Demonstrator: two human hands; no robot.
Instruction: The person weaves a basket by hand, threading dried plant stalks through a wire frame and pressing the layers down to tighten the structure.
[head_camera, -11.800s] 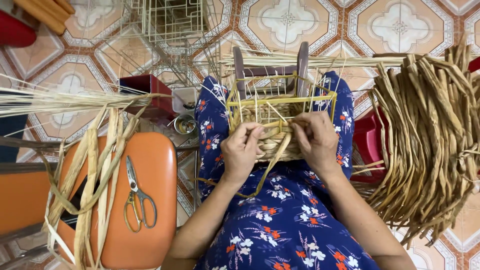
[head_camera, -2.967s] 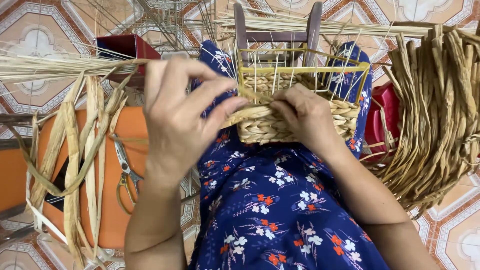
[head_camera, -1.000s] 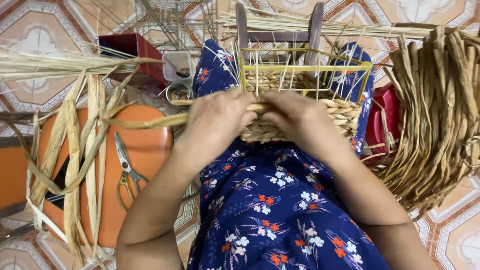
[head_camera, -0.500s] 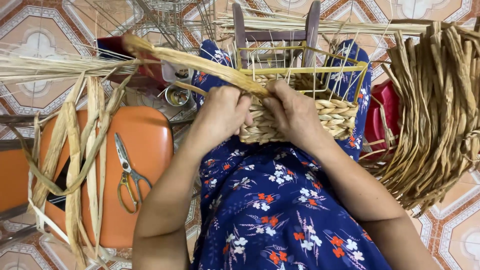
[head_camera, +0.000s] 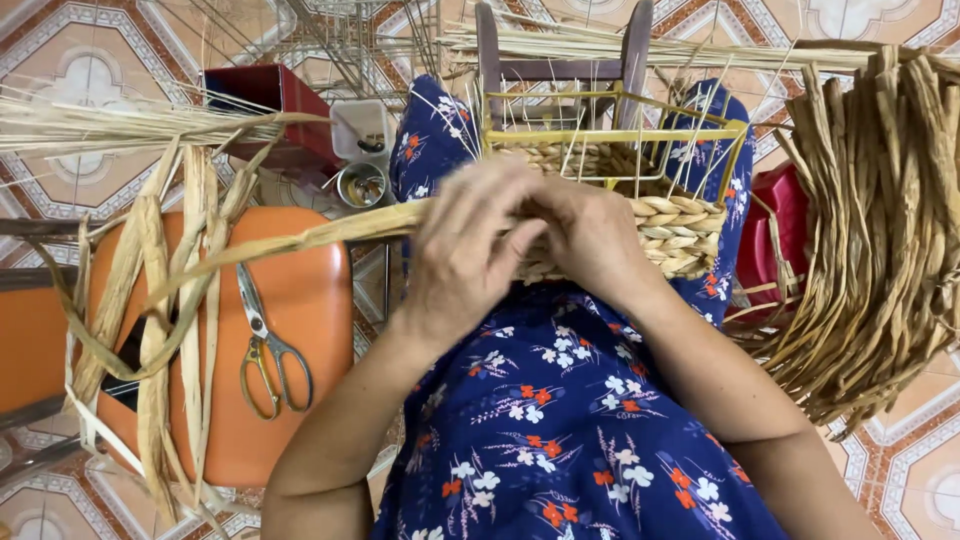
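A half-woven straw basket (head_camera: 672, 222) on a yellow wire frame (head_camera: 610, 135) rests on my lap, over a blue flowered dress. My left hand (head_camera: 472, 250) grips a long dried fibre strand (head_camera: 300, 238) that trails off to the left. Against the basket's near woven wall, my right hand (head_camera: 590, 235) presses where the strand meets the weave. Both hands touch each other and hide that part of the wall.
An orange stool (head_camera: 310, 330) at my left carries scissors (head_camera: 265, 345) and loose fibre strips (head_camera: 150, 300). A thick bundle of dried fibre (head_camera: 880, 230) hangs at my right. A red box (head_camera: 265, 95), small metal cup (head_camera: 362, 185) and wooden chair (head_camera: 560, 60) stand beyond, on patterned tiles.
My left hand has drawn the strand down from a raised diagonal to lie almost level at the basket wall. Both hands stay at the weave.
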